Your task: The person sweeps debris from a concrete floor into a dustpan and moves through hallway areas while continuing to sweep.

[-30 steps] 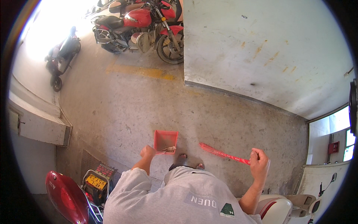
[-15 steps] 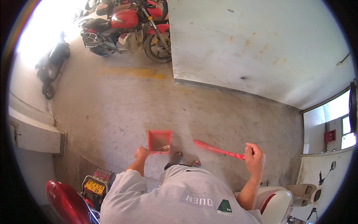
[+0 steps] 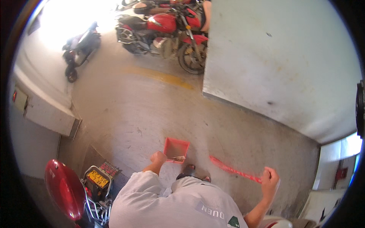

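Observation:
My left hand (image 3: 158, 157) is closed in a fist at the left edge of a red dustpan (image 3: 166, 146). The handle itself is hidden beneath the fist, which appears to grip it. Some pale debris (image 3: 176, 158) lies inside the dustpan, along its near side. On the right, my right hand (image 3: 270, 179) is wrapped round the end of a red broom (image 3: 232, 171). The broom slants away to the left, its wider far end apart from the dustpan. Both tools are just ahead of my sandalled feet (image 3: 191, 167).
A white wall (image 3: 281, 72) juts in from the right. Red motorcycles (image 3: 161, 23) stand at the back, a dark scooter (image 3: 81, 49) at the far left. Close by on my left is a motorcycle with a red top case (image 3: 64, 186); a white scooter (image 3: 272, 221) is behind my right arm.
The view has turned left, so the motorcycles and wall appear farther right. My hands, dustpan and broom sit lower and farther right in the picture, with both grips kept.

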`<state>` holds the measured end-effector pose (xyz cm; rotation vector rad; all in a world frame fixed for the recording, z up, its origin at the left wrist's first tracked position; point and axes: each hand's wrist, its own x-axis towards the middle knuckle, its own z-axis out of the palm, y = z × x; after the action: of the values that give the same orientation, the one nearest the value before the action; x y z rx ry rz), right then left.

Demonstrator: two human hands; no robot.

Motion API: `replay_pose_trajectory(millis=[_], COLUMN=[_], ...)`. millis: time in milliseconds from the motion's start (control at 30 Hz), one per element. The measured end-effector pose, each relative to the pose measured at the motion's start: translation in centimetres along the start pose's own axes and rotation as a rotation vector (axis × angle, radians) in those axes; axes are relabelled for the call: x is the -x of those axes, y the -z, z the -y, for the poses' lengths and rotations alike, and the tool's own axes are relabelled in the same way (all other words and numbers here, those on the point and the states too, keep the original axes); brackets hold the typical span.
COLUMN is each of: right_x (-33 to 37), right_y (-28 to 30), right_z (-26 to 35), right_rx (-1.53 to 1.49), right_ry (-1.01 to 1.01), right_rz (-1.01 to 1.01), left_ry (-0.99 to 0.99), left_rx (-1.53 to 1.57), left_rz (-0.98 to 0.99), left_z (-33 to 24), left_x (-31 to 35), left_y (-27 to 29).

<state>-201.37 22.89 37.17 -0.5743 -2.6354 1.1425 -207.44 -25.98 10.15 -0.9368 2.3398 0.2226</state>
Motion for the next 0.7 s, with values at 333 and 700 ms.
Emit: replay_pose_trajectory(millis=[333, 700], right_x=[-1.4, -2.8], right_y=[-1.4, -2.7], right_z=[-0.3, -0.2], right_rx=[-0.096, -0.057], right_ry=[0.051, 0.106], right_rz=[0.068, 0.172], left_ry=[-0.026, -0.015], left_rx=[0.089, 0.187], left_rz=[0.004, -0.045], left_z=[0.4, 0.5], left_x=[0.5, 0.5], left_y=[0.1, -0.1])
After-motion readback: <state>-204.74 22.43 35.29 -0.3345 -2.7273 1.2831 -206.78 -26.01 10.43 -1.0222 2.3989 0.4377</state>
